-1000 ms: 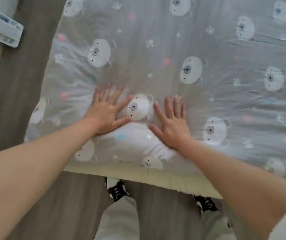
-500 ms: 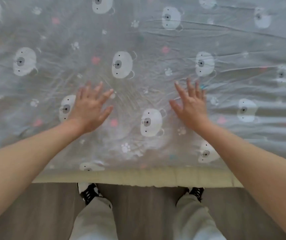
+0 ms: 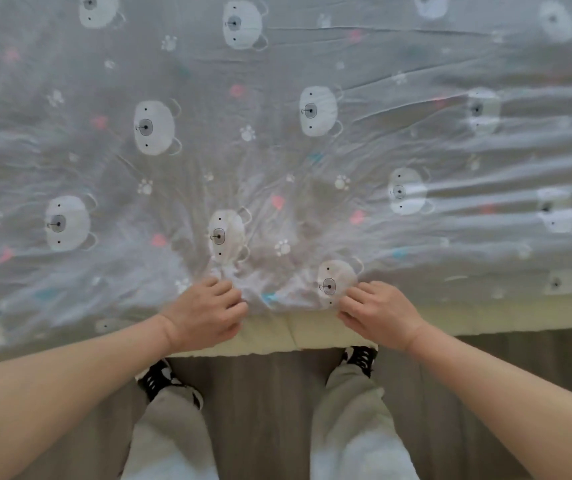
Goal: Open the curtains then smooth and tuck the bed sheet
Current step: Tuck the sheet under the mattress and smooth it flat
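Observation:
A grey bed sheet [image 3: 277,98] printed with white bear faces, paws and small hearts covers the bed across the whole upper view. Its near edge is bunched at the middle, with creases fanning out from there. My left hand [image 3: 205,313] pinches that edge with curled fingers, at the left of the bunch. My right hand [image 3: 381,311] grips the same edge about a hand's width to the right. Between and below the hands, the pale yellow mattress side [image 3: 298,332] shows where the sheet is lifted.
I stand against the bed's near side on a grey wood-look floor [image 3: 270,410]. My legs in light trousers and black-and-white shoes [image 3: 160,377] are just under the mattress edge. The sheet's right part has long parallel ripples [image 3: 502,202].
Both hands have come back from lying flat and spread on the sheet to its near edge, and have closed on the fabric, bunching it. The view has shifted a little.

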Demonstrator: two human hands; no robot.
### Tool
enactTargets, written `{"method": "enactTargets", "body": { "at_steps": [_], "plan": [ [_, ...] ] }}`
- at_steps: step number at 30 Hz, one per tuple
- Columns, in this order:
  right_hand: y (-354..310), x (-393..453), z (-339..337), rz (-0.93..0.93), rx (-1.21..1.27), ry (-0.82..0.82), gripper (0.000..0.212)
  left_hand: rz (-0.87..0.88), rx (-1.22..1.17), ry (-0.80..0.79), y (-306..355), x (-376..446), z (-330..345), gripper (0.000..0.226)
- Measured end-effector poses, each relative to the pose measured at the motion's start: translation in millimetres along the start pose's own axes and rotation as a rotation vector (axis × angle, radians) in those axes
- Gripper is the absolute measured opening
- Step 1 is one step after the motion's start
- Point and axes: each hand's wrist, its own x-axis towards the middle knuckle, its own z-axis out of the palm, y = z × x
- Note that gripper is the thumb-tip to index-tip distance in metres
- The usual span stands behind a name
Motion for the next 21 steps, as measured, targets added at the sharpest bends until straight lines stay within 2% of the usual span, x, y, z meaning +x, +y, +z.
{"method": "enactTargets", "body": {
  "at_steps": [2, 4, 7, 10, 13, 16, 18, 19, 20, 21],
  "plan": [
    [14, 0, -4, 0.080, -0.065, -0.089, 0.021, -0.096, 0.060, -0.093, 7, 15, 11, 0.034],
    [21, 6, -3, 0.221, -0.095, -0.168, 0.043, -0.263, 0.075, -0.107, 5, 25, 17, 0.037],
    [22, 19, 3, 0.338, -0.053, -0.206, 0.038, -0.397, -0.006, -0.088, 3, 35, 21, 0.034],
    [17, 17, 13, 0.318, 0.045, -0.174, 0.038, -0.290, -0.087, -0.098, 5, 29, 24, 0.038],
    [4, -10, 18, 0.171, 0.117, -0.252, 0.048, -0.132, -0.112, -0.164, 14, 13, 31, 0.038],
    [-4, -16, 6, 0.090, 0.097, -0.480, 0.036, -0.053, -0.111, -0.337, 19, 16, 19, 0.036],
    [-1, 1, -6, -0.036, 0.108, -0.710, 0.024, 0.029, -0.074, -0.539, 22, 28, 6, 0.021],
    [1, 12, -13, -0.125, 0.118, -0.748, 0.016, 0.088, -0.061, -0.611, 23, 37, 0, 0.013],
    [7, 25, -21, -0.175, 0.147, -0.671, 0.008, 0.116, -0.089, -0.611, 23, 48, -8, 0.025],
    [16, 43, -31, -0.170, 0.166, -0.483, 0.014, 0.110, -0.118, -0.526, 20, 60, -21, 0.039]
  ]
}}
